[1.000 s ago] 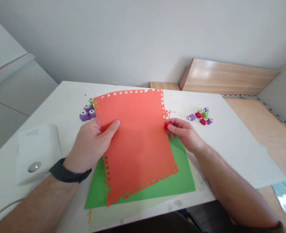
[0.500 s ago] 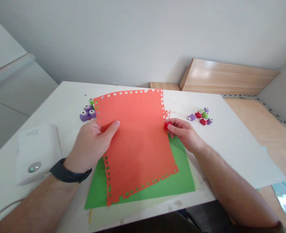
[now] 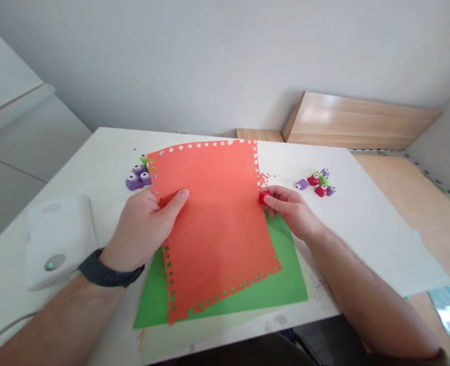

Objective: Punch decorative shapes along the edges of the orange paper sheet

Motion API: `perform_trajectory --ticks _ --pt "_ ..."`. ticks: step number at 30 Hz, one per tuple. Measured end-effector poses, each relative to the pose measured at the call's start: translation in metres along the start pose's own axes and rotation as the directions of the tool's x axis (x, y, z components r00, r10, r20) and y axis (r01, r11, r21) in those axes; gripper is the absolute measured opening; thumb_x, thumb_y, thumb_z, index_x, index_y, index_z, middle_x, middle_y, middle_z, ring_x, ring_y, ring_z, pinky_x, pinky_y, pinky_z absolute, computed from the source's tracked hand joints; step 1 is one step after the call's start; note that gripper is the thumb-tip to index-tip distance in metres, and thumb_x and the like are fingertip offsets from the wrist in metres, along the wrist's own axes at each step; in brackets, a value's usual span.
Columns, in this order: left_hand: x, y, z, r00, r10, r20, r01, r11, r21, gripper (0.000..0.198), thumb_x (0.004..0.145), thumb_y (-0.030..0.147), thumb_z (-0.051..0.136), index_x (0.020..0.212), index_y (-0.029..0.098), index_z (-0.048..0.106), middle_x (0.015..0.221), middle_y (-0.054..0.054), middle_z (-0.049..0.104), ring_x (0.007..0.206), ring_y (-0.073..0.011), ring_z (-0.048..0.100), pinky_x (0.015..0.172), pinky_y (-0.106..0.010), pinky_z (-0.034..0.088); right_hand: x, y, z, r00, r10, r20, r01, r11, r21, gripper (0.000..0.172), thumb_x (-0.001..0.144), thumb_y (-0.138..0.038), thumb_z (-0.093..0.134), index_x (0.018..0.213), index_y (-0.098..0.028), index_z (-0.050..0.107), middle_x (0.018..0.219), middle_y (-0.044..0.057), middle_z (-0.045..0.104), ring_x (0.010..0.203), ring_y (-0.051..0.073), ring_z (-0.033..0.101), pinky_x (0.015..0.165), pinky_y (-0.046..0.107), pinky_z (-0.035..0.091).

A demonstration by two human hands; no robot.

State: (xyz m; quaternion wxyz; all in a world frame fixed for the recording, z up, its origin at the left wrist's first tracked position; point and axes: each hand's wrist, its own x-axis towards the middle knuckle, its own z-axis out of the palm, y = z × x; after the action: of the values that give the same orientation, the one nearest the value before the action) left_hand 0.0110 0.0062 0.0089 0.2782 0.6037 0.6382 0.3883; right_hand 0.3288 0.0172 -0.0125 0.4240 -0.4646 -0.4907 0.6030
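My left hand [image 3: 143, 226] grips the left edge of an orange-red paper sheet [image 3: 217, 218], with the thumb on top. Star-shaped holes run along the sheet's edges. My right hand [image 3: 291, 209] pinches a small red craft punch [image 3: 265, 197] onto the sheet's right edge, and the fingers hide most of it. The sheet lies tilted over a green paper sheet [image 3: 278, 274], which rests on a pale cream sheet [image 3: 225, 333]. Tiny orange paper cut-outs [image 3: 263, 179] lie just beyond the right edge.
Several purple, green and red craft punches [image 3: 137, 175] stand left of the sheet, and more [image 3: 316, 182] stand to the right on the white table [image 3: 377, 229]. A white rounded device [image 3: 59, 239] sits at the left. A wooden board [image 3: 354, 122] leans beyond the table.
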Motion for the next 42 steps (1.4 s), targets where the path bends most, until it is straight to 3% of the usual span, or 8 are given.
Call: perform_trajectory --ticks 34,42 --pt "0.0011 -0.0054 0.0000 1.000 0.009 0.009 -0.009 1.000 -0.004 0.039 0.095 0.052 0.068 0.120 0.024 0.080 0.127 -0.004 0.079 0.111 -0.0307 0.077 0.105 -0.045 0.059 -0.0009 -0.0005 0.0014 1.000 -0.005 0.018 0.004 1.000 0.012 0.029 0.088 -0.040 0.083 0.108 -0.020 0.076 0.087 0.001 0.065 0.070 0.013 0.050 0.064 0.030 0.036" --pt "0.0011 -0.0064 0.0008 1.000 0.010 0.004 -0.010 1.000 -0.018 0.039 0.095 0.051 0.068 0.120 0.024 0.079 0.125 -0.004 0.080 0.109 -0.0299 0.077 0.098 -0.040 0.061 -0.0028 -0.0033 0.0043 0.999 -0.013 0.033 0.012 1.000 0.010 0.032 0.086 -0.039 0.084 0.110 -0.019 0.075 0.087 0.001 0.064 0.071 0.014 0.051 0.066 0.030 0.037"
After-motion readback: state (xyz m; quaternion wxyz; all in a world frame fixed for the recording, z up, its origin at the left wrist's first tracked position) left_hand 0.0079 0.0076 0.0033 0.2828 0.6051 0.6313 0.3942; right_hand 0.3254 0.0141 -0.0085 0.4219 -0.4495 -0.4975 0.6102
